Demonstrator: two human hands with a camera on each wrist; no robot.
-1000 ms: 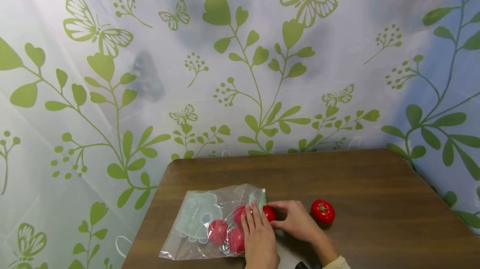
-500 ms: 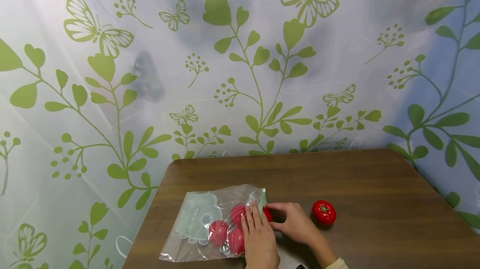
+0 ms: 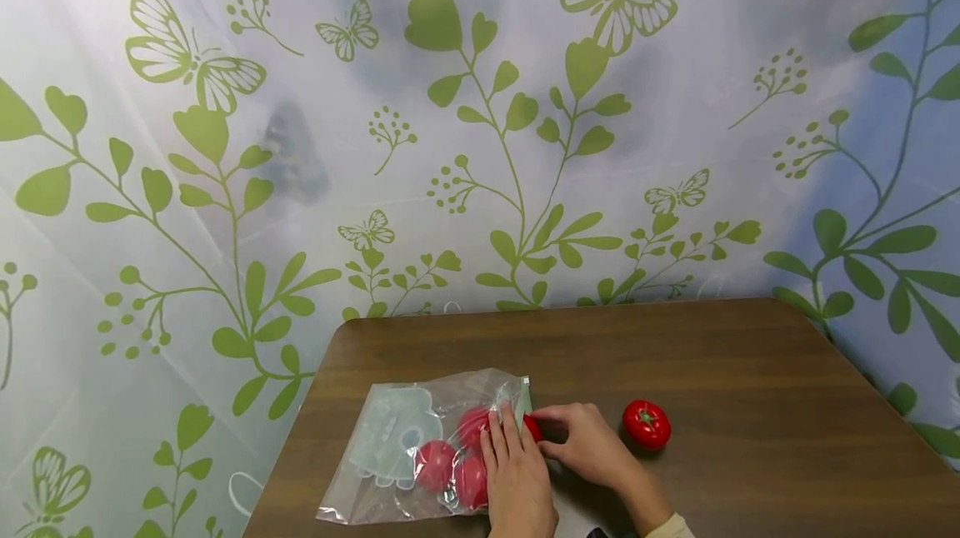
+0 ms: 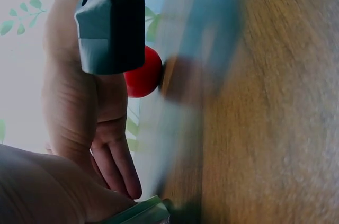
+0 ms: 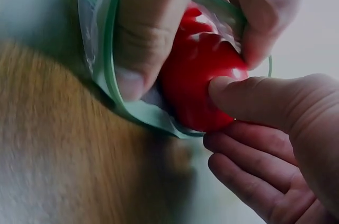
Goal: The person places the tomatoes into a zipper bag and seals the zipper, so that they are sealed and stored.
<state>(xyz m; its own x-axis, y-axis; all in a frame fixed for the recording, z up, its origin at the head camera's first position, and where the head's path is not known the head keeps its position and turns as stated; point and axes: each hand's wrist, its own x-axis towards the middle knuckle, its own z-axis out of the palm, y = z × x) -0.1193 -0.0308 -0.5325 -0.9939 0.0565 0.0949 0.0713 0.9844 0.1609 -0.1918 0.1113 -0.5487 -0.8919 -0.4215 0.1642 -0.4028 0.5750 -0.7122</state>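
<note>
A clear zip bag (image 3: 352, 492) with a pale cartoon print lies on the table, several red tomatoes (image 3: 435, 465) showing through it. On its right end rests my left hand (image 3: 517, 471), long fingers over the plastic. The right wrist view shows the left thumb (image 5: 135, 78) at one side of the green-edged mouth and fingertips at the other, holding it apart. My right hand (image 3: 588, 442) grips a red tomato (image 5: 204, 81) at the mouth, thumb against its near side, fingers below. Much of this tomato is inside the bag; the left hand partly hides it from above.
Another red tomato (image 3: 647, 425) with a green star-shaped top sits right of my right hand. The brown wooden table (image 3: 765, 405) has its far edge against a leaf-and-butterfly curtain (image 3: 465, 213). A dark wrist device (image 4: 111, 28) sits on the right arm.
The gripped tomato has gone further left into the bag's mouth, and less of it shows between the hands. My right hand has shifted slightly left with it; the left hand stays.
</note>
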